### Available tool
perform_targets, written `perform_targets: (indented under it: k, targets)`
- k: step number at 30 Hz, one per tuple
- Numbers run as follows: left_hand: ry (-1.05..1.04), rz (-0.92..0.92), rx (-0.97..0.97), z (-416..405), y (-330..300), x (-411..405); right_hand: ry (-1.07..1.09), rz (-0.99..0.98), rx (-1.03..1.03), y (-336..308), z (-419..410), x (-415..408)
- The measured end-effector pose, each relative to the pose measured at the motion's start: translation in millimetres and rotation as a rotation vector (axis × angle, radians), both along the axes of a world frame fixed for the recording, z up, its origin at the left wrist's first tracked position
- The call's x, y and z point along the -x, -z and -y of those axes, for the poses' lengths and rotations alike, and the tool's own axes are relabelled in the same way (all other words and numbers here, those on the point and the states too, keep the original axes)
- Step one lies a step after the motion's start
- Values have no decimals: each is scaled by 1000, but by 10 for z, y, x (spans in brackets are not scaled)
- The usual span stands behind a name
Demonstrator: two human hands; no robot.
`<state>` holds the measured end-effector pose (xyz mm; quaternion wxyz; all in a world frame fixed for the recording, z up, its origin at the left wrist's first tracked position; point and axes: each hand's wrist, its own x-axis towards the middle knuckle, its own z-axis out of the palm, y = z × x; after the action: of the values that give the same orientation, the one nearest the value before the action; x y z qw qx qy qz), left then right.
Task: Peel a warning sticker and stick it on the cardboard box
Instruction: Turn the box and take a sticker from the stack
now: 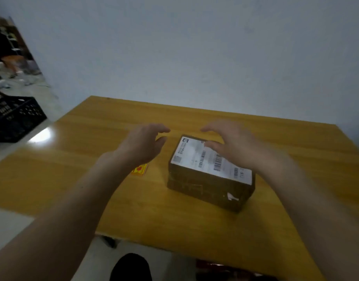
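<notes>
Table (113, 191): wood-grain top, smooth, glossy; glare patch left of the left hand (143, 144). Cardboard box (207, 186) under the right hand (233, 141): brown, matt, scuffed. Its label (197, 157): white paper, slight sheen. Crate (14, 118), far left: black plastic lattice.

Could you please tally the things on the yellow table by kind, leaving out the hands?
Cardboard box: 1
Shipping label on top of the box: 1
Warning sticker sheet, partly hidden by the left wrist: 1
Total: 3

Dim, soft-blurred view; glare on table (40, 134).
</notes>
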<state>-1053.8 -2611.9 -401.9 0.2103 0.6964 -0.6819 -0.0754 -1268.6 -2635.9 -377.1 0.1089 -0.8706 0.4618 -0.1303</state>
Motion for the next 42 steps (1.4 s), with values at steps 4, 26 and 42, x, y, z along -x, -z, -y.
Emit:
perform_targets:
  k: [4, 26, 42]
  targets:
    - [-39, -12, -21, -501, 107, -207, -74, -13, -6, 90, -614, -309]
    - [-92, 186, -271, -578, 1299, -618, -128, -198, -219, 1491, -1055, -768]
    - [102, 260, -151, -1272, 1457, 19, -59, 71, -24, 1651, -1020, -704]
